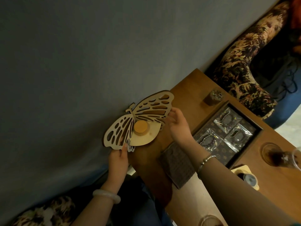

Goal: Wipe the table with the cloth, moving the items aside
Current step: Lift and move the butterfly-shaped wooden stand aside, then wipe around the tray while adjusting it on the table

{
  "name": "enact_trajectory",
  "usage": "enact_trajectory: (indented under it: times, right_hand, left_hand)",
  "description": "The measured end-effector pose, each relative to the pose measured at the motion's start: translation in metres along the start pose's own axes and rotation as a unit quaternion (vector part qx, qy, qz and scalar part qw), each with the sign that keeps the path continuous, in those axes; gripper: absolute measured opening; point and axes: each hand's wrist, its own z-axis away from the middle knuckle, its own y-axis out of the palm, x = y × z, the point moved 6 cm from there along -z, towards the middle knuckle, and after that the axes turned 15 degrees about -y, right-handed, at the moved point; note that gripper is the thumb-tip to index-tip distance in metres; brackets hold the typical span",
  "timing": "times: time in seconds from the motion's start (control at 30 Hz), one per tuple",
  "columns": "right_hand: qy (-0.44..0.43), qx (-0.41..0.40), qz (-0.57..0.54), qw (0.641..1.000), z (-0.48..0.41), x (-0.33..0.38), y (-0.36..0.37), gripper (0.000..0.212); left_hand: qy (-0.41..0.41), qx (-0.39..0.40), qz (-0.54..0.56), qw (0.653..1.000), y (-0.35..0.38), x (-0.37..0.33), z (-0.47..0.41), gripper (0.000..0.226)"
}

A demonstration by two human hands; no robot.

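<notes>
A pale wooden butterfly stand (pixel 138 121) with cut-out wings and a round yellow disc on its base is held at the left end of the brown wooden table (pixel 184 88), partly past the table's edge. My left hand (pixel 118 160) grips the lower wing from below. My right hand (pixel 178 124) holds the upper wing's right edge. A dark grey textured cloth (pixel 177 165) lies folded on the table, just under my right forearm. The picture is tilted.
A dark tray (pixel 259 129) holds several clear packets. A small dark glass (pixel 212 97) stands beyond it. Near the right edge are a stemmed glass (pixel 276 158) on a round coaster and a small cup (pixel 249 178) on a pale square coaster. Floral cushions lie beyond the table.
</notes>
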Motion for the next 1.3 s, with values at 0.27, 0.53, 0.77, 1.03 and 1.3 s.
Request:
enact_trajectory:
  times: [0.27,0.53,0.77,1.03,1.3]
  right_hand:
    - [-0.009,0.035,-0.009,0.999,0.004,-0.008,-0.001,0.065]
    - [-0.004,0.04,0.036,0.999,0.015,-0.047,-0.022,0.078]
    - [0.083,-0.066,0.17,0.98,0.059,-0.113,-0.071,0.044]
    - [0.15,-0.233,0.251,0.928,0.116,-0.157,-0.156,0.025]
    - [0.209,-0.231,0.396,0.864,0.12,-0.159,-0.224,0.027]
  left_hand:
    - [-0.009,-0.014,0.014,1.0,0.002,0.007,0.002,0.021]
    - [-0.072,-0.05,0.046,0.995,0.009,0.029,0.0,0.02]
    - [-0.154,0.036,-0.213,0.964,0.069,0.065,0.04,0.019]
    - [0.196,0.284,-0.564,0.75,0.188,0.072,0.08,0.057]
    - [0.205,0.232,-0.624,0.717,0.213,0.079,0.06,0.081]
